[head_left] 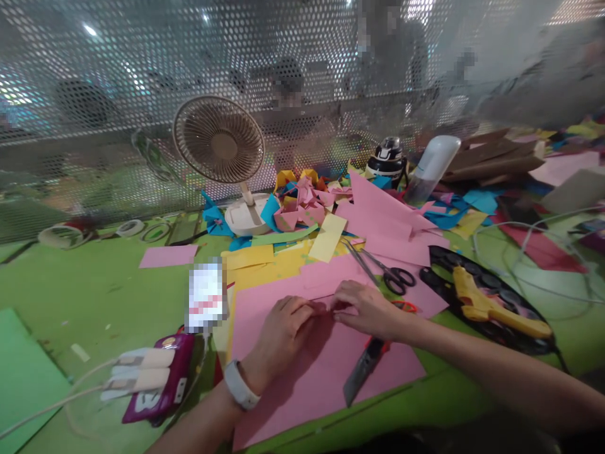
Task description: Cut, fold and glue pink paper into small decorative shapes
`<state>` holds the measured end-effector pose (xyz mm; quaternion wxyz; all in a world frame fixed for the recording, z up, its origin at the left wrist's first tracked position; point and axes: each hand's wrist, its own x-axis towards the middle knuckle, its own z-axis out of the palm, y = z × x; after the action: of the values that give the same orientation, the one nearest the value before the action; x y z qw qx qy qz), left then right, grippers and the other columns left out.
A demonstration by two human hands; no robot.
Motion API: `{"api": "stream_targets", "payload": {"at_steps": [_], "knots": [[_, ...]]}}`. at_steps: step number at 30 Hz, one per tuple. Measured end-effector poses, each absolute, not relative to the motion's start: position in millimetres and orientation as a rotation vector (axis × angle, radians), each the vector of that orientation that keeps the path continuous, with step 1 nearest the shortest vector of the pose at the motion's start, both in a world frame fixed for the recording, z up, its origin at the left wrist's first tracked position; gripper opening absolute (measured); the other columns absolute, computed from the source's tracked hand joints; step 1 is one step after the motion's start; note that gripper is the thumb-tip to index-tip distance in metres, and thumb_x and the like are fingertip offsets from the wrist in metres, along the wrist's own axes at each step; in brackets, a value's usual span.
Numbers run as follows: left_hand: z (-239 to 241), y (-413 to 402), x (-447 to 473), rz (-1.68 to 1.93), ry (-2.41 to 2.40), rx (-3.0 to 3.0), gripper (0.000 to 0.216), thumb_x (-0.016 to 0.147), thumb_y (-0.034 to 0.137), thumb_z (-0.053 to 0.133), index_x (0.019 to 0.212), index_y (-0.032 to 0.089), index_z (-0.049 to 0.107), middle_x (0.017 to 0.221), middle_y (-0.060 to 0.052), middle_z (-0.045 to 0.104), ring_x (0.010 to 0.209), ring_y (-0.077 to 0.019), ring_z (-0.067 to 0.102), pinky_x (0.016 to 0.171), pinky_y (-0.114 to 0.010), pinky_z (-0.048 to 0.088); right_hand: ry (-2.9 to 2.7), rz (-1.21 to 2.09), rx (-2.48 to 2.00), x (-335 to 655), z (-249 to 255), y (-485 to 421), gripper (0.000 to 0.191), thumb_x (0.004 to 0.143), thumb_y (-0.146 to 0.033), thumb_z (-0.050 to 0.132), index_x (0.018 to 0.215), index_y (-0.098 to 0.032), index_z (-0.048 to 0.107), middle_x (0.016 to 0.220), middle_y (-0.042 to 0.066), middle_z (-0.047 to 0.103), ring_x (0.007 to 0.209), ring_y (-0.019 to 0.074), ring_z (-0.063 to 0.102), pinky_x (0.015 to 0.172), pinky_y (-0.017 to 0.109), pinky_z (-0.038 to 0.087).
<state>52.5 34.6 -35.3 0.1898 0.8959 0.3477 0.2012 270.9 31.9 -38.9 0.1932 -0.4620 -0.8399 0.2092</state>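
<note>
My left hand, with a white band on its wrist, bends its fingers in a pinch over a large sheet of pink paper. Facing it, my right hand pinches at the same spot, the fingertips of both hands almost meeting. A piece of pink paper seems to be between them, mostly hidden by the fingers. Under my right wrist lies a utility knife with an orange-and-black handle. Scissors with black handles rest just beyond the right hand.
A fan stands by a perforated metal screen. Folded paper scraps pile up behind the sheet. A yellow glue gun lies on a black tray. Left are a lit phone and a purple power block with cables.
</note>
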Motion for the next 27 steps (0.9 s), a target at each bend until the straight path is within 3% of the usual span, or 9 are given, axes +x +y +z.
{"api": "stream_targets", "payload": {"at_steps": [8, 15, 19, 27], "knots": [[-32, 41, 61, 0.562, 1.178, 2.316, 0.012, 0.088, 0.024, 0.052, 0.086, 0.019, 0.062, 0.092, -0.005, 0.060, 0.086, -0.0187, 0.055, 0.079, -0.034, 0.046, -2.342, 0.573, -1.297, 272, -42, 32, 0.010, 0.083, -0.027, 0.057, 0.088, -0.021, 0.063, 0.084, 0.002, 0.061, 0.084, 0.0169, 0.056, 0.076, 0.028, 0.044], [-31, 46, 68, 0.500, 1.238, 2.441, 0.017, 0.089, 0.023, 0.048, 0.102, 0.021, 0.059, 0.094, -0.004, 0.061, 0.088, -0.0195, 0.054, 0.079, -0.036, 0.044, -2.330, 0.563, -1.280, 274, -44, 32, 0.008, 0.083, -0.025, 0.055, 0.085, -0.020, 0.061, 0.084, 0.003, 0.061, 0.083, 0.0170, 0.056, 0.076, 0.028, 0.043], [-34, 46, 67, 0.540, 1.236, 2.464, 0.015, 0.089, 0.019, 0.046, 0.099, 0.020, 0.058, 0.094, -0.004, 0.062, 0.089, -0.0202, 0.055, 0.080, -0.037, 0.044, -2.303, 0.578, -1.270, 275, -43, 32, 0.010, 0.082, -0.020, 0.055, 0.090, -0.019, 0.060, 0.086, 0.003, 0.061, 0.083, 0.0166, 0.056, 0.076, 0.028, 0.044], [-37, 43, 57, 0.557, 1.012, 2.782, 0.029, 0.090, 0.011, 0.040, 0.111, 0.021, 0.057, 0.106, -0.004, 0.063, 0.102, -0.0183, 0.054, 0.102, -0.044, 0.031, -2.375, 0.562, -1.253, 275, -43, 32, 0.021, 0.087, -0.019, 0.047, 0.103, -0.021, 0.061, 0.091, 0.004, 0.059, 0.088, 0.0168, 0.054, 0.079, 0.028, 0.044]]}}
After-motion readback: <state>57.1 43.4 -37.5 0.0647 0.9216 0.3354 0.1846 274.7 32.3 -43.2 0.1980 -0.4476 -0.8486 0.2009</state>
